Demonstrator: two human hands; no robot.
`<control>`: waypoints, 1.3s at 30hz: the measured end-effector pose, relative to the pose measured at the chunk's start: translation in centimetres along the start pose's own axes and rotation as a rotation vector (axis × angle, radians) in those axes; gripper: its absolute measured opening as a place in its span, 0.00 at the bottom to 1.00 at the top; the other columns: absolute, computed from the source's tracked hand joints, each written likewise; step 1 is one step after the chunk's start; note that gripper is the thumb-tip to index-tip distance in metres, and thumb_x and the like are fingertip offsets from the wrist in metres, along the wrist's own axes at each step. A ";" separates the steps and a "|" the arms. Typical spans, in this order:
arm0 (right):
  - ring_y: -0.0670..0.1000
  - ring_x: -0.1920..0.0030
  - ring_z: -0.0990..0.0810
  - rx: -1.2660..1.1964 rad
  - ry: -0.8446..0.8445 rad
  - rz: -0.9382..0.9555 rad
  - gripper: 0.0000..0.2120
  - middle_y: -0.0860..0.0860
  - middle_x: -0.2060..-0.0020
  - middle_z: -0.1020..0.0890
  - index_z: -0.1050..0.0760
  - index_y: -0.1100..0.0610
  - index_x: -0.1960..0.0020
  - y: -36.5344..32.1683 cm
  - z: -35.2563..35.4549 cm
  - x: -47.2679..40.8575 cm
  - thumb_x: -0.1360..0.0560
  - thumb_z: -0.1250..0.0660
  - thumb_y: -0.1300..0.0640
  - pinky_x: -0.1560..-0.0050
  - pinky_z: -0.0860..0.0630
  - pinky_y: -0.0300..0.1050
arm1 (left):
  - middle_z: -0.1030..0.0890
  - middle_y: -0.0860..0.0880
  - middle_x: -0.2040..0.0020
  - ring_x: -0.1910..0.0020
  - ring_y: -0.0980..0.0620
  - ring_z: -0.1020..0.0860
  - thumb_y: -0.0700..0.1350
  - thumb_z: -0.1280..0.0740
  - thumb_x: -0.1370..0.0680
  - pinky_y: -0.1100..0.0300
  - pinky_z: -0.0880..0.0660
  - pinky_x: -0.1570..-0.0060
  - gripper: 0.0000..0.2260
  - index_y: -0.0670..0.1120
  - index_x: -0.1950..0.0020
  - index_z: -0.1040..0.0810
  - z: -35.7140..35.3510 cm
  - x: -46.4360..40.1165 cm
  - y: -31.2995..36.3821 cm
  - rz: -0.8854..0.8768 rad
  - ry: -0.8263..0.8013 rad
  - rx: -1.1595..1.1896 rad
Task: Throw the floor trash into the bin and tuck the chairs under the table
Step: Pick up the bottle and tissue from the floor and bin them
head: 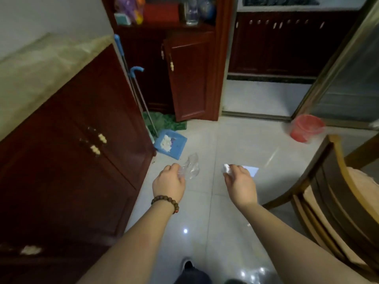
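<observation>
My left hand [169, 182], with a bead bracelet at the wrist, grips a crumpled clear plastic wrapper [190, 167] above the tiled floor. My right hand [240, 181] is closed on a small white wad of paper [226, 167]. A red bin [306, 128] lined with a clear bag stands on the floor at the far right, beside the glass door. A wooden chair [328, 193] with a cushion stands at my right, away from any table in view.
A dark red sideboard [78, 150] fills the left side. A blue dustpan [171, 144] with white scraps, a broom and a green cloth lie by the cabinet with its open door [188, 76]. A sliding glass door [346, 78] stands at the right.
</observation>
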State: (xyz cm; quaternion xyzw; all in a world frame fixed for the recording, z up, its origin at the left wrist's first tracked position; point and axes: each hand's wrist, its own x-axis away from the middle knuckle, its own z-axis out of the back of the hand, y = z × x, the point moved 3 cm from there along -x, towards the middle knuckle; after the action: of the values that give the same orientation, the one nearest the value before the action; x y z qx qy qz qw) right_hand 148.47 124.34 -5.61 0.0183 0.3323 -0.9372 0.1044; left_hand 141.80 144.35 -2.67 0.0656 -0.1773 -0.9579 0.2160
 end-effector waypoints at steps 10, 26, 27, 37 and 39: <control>0.61 0.49 0.26 0.046 0.163 -0.255 0.08 0.58 0.52 0.22 0.25 0.61 0.46 9.3 1.6 -19.4 0.23 0.38 0.58 0.58 0.36 0.47 | 0.21 0.43 0.49 0.52 0.41 0.22 0.43 0.39 0.23 0.57 0.35 0.63 0.09 0.46 0.44 0.24 -8.6 -23.5 12.5 -0.301 -0.138 0.024; 0.60 0.49 0.26 0.077 0.436 -0.669 0.09 0.58 0.50 0.21 0.24 0.60 0.45 33.5 16.1 -49.4 0.24 0.36 0.58 0.51 0.29 0.50 | 0.20 0.43 0.51 0.53 0.41 0.22 0.42 0.39 0.25 0.56 0.32 0.61 0.10 0.46 0.46 0.23 -25.8 -53.6 49.1 -0.677 -0.391 0.064; 0.60 0.49 0.26 0.078 0.447 -0.697 0.09 0.58 0.50 0.21 0.24 0.60 0.45 35.0 16.8 -50.2 0.24 0.36 0.58 0.50 0.29 0.50 | 0.20 0.43 0.52 0.54 0.41 0.22 0.42 0.38 0.25 0.56 0.33 0.61 0.10 0.46 0.46 0.23 -26.8 -54.7 51.1 -0.705 -0.406 0.073; 0.62 0.51 0.24 0.089 0.510 -0.902 0.10 0.59 0.53 0.20 0.24 0.61 0.46 50.8 21.1 -61.3 0.23 0.37 0.56 0.53 0.28 0.50 | 0.20 0.43 0.53 0.58 0.40 0.21 0.41 0.36 0.26 0.50 0.23 0.58 0.09 0.45 0.47 0.22 -41.0 -65.5 68.5 -0.819 -0.545 0.086; 0.61 0.50 0.25 0.066 0.511 -0.938 0.11 0.59 0.52 0.20 0.24 0.61 0.45 53.8 22.2 -64.1 0.23 0.37 0.56 0.54 0.30 0.47 | 0.20 0.42 0.54 0.57 0.39 0.21 0.40 0.36 0.26 0.50 0.23 0.59 0.10 0.44 0.47 0.22 -43.9 -67.5 71.9 -0.825 -0.598 0.077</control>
State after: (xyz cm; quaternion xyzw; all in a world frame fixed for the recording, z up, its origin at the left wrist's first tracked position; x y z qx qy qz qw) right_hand 223.09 81.44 -15.02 0.0986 0.2898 -0.8590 -0.4104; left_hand 239.36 99.55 -13.69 -0.1391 -0.2256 -0.9331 -0.2429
